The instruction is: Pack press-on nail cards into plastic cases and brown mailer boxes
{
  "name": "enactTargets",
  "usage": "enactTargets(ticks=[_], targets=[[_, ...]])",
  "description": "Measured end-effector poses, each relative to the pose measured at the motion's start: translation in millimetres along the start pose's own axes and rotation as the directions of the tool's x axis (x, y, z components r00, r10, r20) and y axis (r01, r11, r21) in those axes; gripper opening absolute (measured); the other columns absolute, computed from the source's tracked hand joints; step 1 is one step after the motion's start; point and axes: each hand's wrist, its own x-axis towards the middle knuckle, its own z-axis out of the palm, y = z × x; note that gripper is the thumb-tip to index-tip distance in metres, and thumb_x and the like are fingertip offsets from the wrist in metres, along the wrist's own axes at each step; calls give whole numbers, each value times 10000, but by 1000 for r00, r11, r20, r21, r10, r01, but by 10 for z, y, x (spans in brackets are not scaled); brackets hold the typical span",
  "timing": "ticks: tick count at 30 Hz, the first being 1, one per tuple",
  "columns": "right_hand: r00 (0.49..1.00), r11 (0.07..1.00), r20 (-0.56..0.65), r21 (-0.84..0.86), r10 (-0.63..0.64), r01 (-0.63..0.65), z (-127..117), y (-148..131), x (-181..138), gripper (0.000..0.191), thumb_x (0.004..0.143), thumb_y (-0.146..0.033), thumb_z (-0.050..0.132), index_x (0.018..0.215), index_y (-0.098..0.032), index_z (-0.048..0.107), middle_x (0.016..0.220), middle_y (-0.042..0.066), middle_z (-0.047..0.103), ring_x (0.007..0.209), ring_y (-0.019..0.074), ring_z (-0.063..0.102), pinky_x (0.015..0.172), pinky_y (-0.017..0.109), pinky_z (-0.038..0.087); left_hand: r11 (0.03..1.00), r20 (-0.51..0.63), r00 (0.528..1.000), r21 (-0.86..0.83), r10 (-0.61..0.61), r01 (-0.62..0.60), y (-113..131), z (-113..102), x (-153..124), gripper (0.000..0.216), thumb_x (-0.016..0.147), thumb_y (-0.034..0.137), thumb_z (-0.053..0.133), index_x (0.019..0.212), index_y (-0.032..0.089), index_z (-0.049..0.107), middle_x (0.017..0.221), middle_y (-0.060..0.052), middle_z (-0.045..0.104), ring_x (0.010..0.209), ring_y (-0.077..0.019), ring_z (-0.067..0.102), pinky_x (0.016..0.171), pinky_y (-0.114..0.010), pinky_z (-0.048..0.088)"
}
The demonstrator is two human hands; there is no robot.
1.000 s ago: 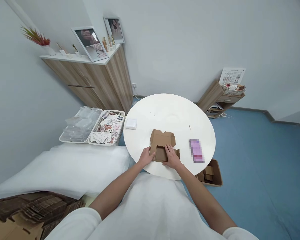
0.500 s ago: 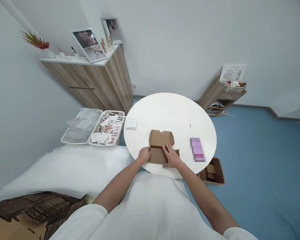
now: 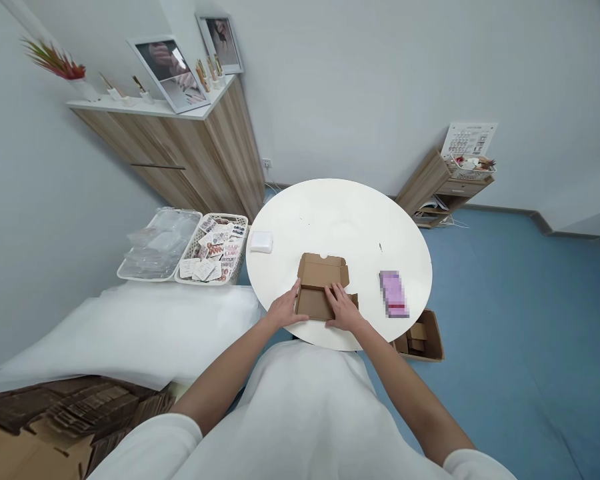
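Fingers (image 3: 297, 288) of the left hand (image 3: 283, 309), parted from its thumb (image 3: 301, 319), are at the left edge of the open cardboard box (image 3: 312, 303), and under those of the right hand (image 3: 346, 313), also spread, is its right part. Below is the white table (image 3: 335, 213); to their right lies a blurred purple item (image 3: 394, 293).

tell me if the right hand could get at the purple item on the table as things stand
Probably yes: the purple item lies right of the right hand, with only a side flap of the cardboard box standing between, though that hand would likely have to leave the box.
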Motion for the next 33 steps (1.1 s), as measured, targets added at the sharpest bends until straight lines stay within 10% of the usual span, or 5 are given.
enactTargets(ticks=[10,13,20,26,33], targets=[[1000,997,-14,70,-23,24,-103,-102,48,1136,539,-471,701,1373,-207,-23,1446,121,15,1320,304,-11,1045,440,138,972,170,985,234,-21,-20,88,-136,253,1142,384,414,776,1343,253,178,1120,-110,555,1001,-314,532,754,-318,392],[973,977,-167,171,160,-131,-117,-46,-94,939,668,-500,575,1372,-228,16,1451,91,-5,1321,301,3,1038,468,145,977,172,985,214,-33,-5,75,-127,248,1126,390,410,774,1339,257,187,1105,-100,563,1008,-306,530,761,-312,392],[767,574,12,657,641,-489,61,312,-437,737,730,-375,477,1354,-136,167,1244,141,447,1025,257,526,844,380,436,984,183,982,178,-46,13,73,-65,238,1125,416,473,752,1350,256,162,1112,-101,550,1019,-308,522,751,-290,385],[855,516,48,780,517,-355,-62,232,-362,441,742,-238,387,1176,-200,459,1055,53,589,891,181,585,743,306,482,991,204,977,133,-59,32,132,-5,237,1139,402,471,762,1349,262,164,1130,-95,541,1039,-310,508,764,-287,378],[877,635,-24,699,480,-329,-118,50,-259,505,735,-363,490,1217,-238,406,1129,57,543,912,173,572,745,299,473,992,185,982,129,-40,16,127,50,233,1154,421,490,748,1358,253,118,1151,-101,530,1041,-305,507,755,-289,383]])
